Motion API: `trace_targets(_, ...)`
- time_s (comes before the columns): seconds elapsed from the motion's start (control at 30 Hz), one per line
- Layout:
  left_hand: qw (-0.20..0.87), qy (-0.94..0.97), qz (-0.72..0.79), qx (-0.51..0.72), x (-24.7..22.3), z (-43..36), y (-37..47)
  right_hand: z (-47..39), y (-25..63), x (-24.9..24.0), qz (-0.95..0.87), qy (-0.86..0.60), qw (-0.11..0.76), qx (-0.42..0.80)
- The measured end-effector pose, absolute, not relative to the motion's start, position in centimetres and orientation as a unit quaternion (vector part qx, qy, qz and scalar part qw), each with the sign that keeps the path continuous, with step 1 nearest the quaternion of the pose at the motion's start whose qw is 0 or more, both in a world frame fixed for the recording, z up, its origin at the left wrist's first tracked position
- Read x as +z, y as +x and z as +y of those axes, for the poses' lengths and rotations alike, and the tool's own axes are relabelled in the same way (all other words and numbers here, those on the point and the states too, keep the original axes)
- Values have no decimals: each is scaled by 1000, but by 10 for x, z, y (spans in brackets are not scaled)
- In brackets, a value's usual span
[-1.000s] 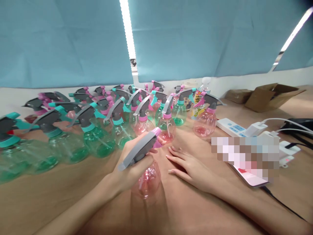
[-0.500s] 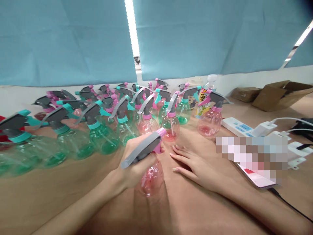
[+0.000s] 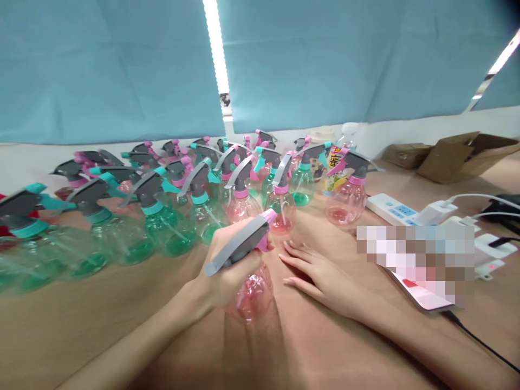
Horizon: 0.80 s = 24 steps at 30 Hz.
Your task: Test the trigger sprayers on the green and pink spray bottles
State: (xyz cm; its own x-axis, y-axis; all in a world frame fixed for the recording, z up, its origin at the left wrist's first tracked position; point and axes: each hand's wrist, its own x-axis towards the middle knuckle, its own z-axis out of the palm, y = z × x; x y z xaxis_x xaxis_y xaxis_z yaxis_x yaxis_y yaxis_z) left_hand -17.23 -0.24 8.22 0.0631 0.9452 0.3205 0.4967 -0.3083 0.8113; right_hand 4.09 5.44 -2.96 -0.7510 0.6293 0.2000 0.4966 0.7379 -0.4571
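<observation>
Pink spray bottle, near centre of bench.
Left hand: grip closed round neck; bottle roughly upright, nozzle facing far right. Right hand: empty, fingers spread on bench, right of bottle.

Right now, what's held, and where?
A pink spray bottle, by its neck, just under the sprayer head, in the left hand. Right hand: nothing.

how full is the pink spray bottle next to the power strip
Nearly empty: the pink spray bottle shows only a shallow pool of pink liquid at its bottom.
</observation>
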Motion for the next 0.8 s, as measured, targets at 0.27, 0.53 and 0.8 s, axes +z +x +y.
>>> trace_targets(0.27, 309, 652, 527, 449, 81, -2, -166, 55, 40, -30, -918, -312, 162, 183)
trace_targets(0.53, 329, 639, 521, 460, 85, -3, -161, 54, 40, -29, -918, -307, 171, 187)
trace_targets(0.8, 345, 634, 519, 459, 86, -5, -161, 54, 39, -26, -922, -309, 148, 180)
